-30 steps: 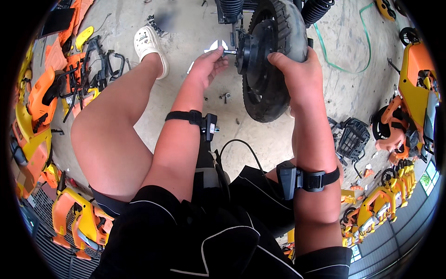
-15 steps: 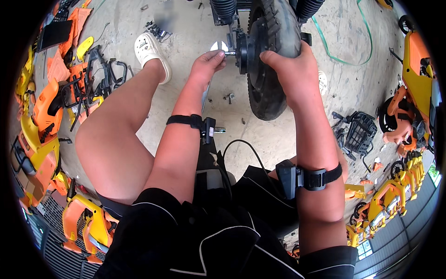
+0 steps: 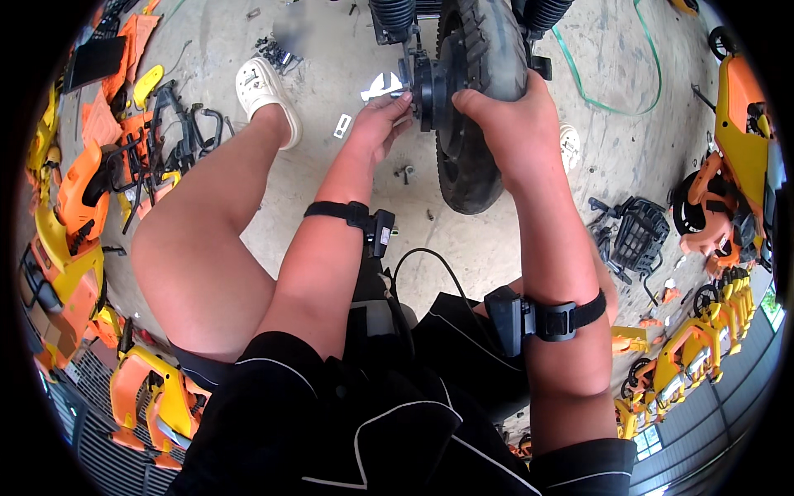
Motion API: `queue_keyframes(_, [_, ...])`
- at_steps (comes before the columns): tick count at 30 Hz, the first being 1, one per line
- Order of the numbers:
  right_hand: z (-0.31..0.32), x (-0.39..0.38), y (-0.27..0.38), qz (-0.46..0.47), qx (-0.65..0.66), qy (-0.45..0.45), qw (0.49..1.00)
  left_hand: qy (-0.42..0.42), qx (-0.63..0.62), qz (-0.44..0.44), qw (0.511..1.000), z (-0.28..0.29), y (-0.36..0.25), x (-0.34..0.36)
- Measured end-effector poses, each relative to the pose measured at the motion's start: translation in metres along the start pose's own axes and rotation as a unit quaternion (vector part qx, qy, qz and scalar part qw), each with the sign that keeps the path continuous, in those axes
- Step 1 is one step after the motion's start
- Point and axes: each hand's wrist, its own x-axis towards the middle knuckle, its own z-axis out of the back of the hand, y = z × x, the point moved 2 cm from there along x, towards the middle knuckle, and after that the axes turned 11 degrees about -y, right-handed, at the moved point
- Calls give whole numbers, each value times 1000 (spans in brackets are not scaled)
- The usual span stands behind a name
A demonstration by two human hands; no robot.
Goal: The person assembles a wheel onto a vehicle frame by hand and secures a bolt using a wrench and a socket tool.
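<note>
My right hand [image 3: 517,124] grips the tread of a black tyred wheel [image 3: 471,182], thumb over its left side. The wheel hangs upright under black suspension parts [image 3: 393,18]. My left hand [image 3: 382,120] pinches at a silver axle-like piece [image 3: 397,93] just left of the dark hub [image 3: 426,95]; its fingertips partly hide the piece. A bright white-silver object [image 3: 382,83] shows behind those fingers, too unclear to name. A few small hardware pieces [image 3: 405,172] lie on the floor below.
Orange and yellow body panels [image 3: 83,198] and black frame parts [image 3: 169,107] litter the left. A green strap [image 3: 604,103] and black basket [image 3: 637,231] lie at right, beside yellow scooters [image 3: 736,132]. My left foot [image 3: 265,91] rests in a white clog.
The wheel and my right hand have shifted left. My left hand dipped and moved right toward the hub, its fingers closing on the silver piece.
</note>
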Motion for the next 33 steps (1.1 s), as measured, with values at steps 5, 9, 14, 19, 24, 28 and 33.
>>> queue_keyframes(5, [-1,-3,1,15,-9,-1,1000,-14,-8,17,1000,-3,0,-3])
queue_keyframes(9, [4,-3,3,7,-4,-4,1000,-24,-33,4,999,-5,1,-8])
queue_keyframes(14, [10,-6,11,6,1,4,1000,-37,-41,-19,998,-8,3,-14])
queue_keyframes(19, [18,-7,18,9,-25,-8,1000,-44,-42,-42,997,-18,6,-15])
queue_keyframes(24, [21,-3,16,-4,-13,-8,1000,-36,-102,-84,991,-28,16,-13])
queue_keyframes(28, [21,2,8,-2,-25,-8,1000,62,-116,-76,988,-19,19,-11])
queue_keyframes(33, [20,2,8,3,-19,-1,1000,66,-55,-79,993,-18,27,-9])
